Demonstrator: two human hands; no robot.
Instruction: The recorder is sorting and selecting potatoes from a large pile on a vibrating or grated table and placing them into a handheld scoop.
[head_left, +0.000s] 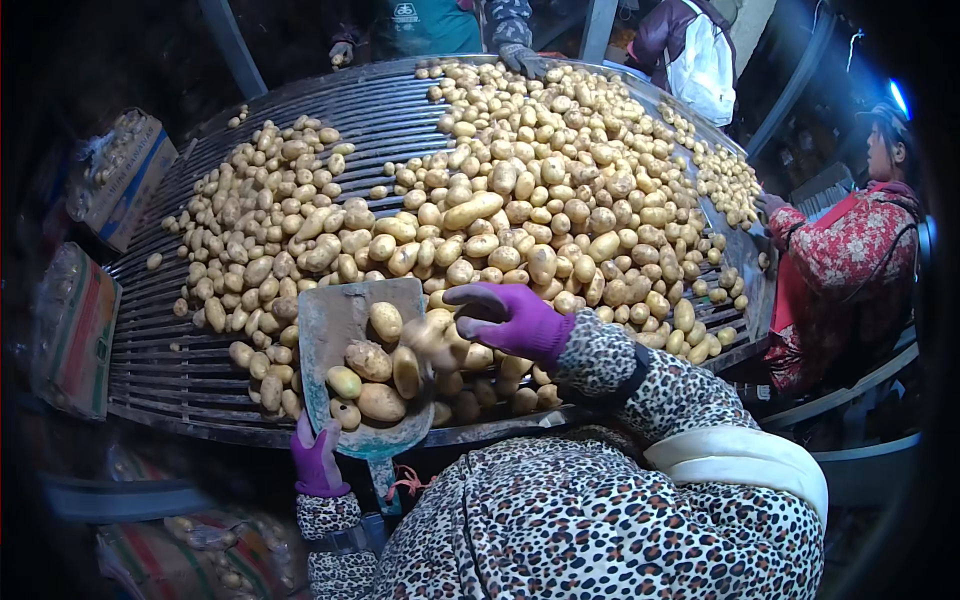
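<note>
A worn turquoise metal shovel (322, 300) lies on the near edge of the slatted table, its blade holding several potatoes (382, 403). My left hand (321, 459), in a purple glove with grey fingers, grips the blade's lower left edge. The shovel's handle (382, 484) points down towards my body. To the right of the blade, my right hand (506, 319), gloved alike, has thumb and fingers apart with nothing between them. A motion-blurred potato (431, 341) is between that hand and the blade. Beyond both hands spreads a large heap of potatoes (555, 172).
Slats of the table (360, 97) show through at the back left. Two filled cardboard boxes (124, 176) (79, 330) stand along the left edge. A co-worker's gloved hand (523, 60) touches the heap's far side. Another person (847, 240) stands at the right end.
</note>
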